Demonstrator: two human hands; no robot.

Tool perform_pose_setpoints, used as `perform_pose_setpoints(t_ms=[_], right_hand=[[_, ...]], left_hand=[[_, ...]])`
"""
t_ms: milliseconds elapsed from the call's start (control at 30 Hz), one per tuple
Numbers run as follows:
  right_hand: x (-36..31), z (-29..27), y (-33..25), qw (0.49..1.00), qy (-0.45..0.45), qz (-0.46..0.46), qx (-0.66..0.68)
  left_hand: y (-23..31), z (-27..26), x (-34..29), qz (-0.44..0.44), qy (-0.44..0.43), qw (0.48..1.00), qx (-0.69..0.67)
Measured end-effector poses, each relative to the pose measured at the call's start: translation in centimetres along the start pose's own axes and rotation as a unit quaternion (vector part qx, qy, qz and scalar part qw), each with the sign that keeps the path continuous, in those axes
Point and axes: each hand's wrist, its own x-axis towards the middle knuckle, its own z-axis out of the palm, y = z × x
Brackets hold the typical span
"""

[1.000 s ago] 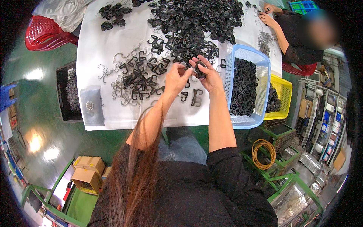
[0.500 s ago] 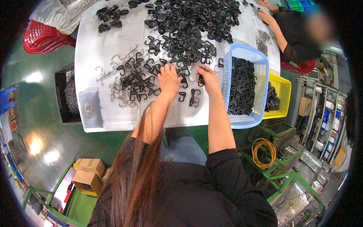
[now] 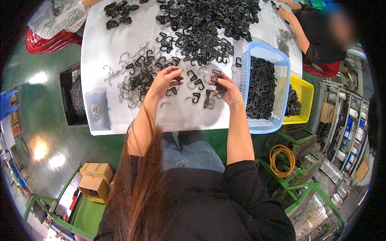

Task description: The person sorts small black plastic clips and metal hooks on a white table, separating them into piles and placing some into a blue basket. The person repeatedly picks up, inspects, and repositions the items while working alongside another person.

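Observation:
My left hand (image 3: pixel 163 83) is raised over the white table (image 3: pixel 181 120), thumb and fingers curled together round a small dark piece, apparently a black hook, mostly hidden. In my right hand (image 3: pixel 230 94), the fingers close round several black hooks (image 3: pixel 219 87), one of which sticks up past the fingertips. Between the hands lie a few loose black hooks (image 3: pixel 196 97) and a small dark bunch of them (image 3: pixel 208 99). Beside my left hand spreads a pile of black hooks mixed with thin grey wire rings (image 3: pixel 142 76).
A blue basket (image 3: pixel 286 92) full of black hooks stands right of my right hand, with a yellow basket (image 3: pixel 309 96) beyond. A heap of black round parts (image 3: pixel 209 18) covers the table's far side. A co-worker's hand (image 3: pixel 287 15) works far right. A grey packet (image 3: pixel 97 110) lies left.
My left hand has lifted off the pile, moved slightly left and curled its fingers. My right hand has shifted right and turned, so the hooks in it show more.

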Motion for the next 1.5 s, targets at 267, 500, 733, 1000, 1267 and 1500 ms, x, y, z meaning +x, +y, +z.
perform_pose_setpoints(t_ms=[267, 500, 733, 1000, 1267, 1500], right_hand=[[1.9, 2.1, 4.1, 0.711, 0.117, -0.092, -0.687], [3.0, 3.2, 5.2, 0.736, 0.183, 0.003, -0.652], [-4.3, -2.0, -1.3, 0.806, 0.21, -0.132, -0.537], [-8.6, -12.3, -9.7, 0.562, 0.418, -0.299, -0.648], [-8.3, -1.0, 4.8, 0.708, 0.185, -0.215, -0.647], [-1.0, -1.7, 9.1, 0.899, 0.121, -0.138, -0.398]], left_hand=[[-3.0, 4.3, 2.4, 0.249, 0.142, 0.779, 0.558], [-2.2, 3.9, 3.0, 0.129, 0.127, 0.8, 0.573], [1.1, 10.7, 0.4, 0.216, -0.006, 0.896, 0.388], [3.1, 20.5, 3.3, 0.454, 0.004, 0.786, 0.42], [-6.8, 7.5, -3.2, 0.278, 0.067, 0.714, 0.639], [-7.4, 5.7, -3.2, 0.189, 0.089, 0.835, 0.509]])
